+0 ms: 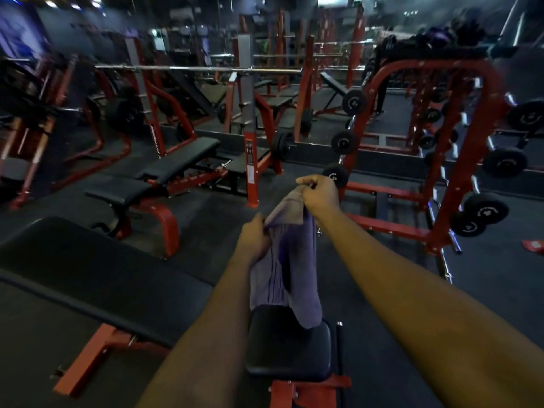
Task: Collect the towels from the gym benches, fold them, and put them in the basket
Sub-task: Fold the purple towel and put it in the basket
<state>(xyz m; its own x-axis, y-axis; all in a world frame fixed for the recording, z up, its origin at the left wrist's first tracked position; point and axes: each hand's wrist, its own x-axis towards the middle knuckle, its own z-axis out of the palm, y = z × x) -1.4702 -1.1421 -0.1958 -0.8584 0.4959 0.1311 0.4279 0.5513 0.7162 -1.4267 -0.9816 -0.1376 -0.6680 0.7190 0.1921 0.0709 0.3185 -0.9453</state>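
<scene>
Above seat pad [288, 351], towel [297, 260] in hands [253, 240] [321, 197]

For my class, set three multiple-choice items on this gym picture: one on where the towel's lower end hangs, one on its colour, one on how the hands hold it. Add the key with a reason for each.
1. Where does the lower end of the striped cloth towel hang?
A. over the small black padded seat on a red frame
B. inside a basket
C. spread flat on the floor

2. What colour is the towel?
A. white
B. purple
C. green

3. How is the towel held?
A. by neither hand
B. by one hand only
C. by the left hand and the right hand, both at its upper edge

Key:
1 A, its lower tip overlaps the seat pad.
2 B, the cloth is purple with darker stripes.
3 C, the fingers of both hands curl round the top of the cloth.
</scene>
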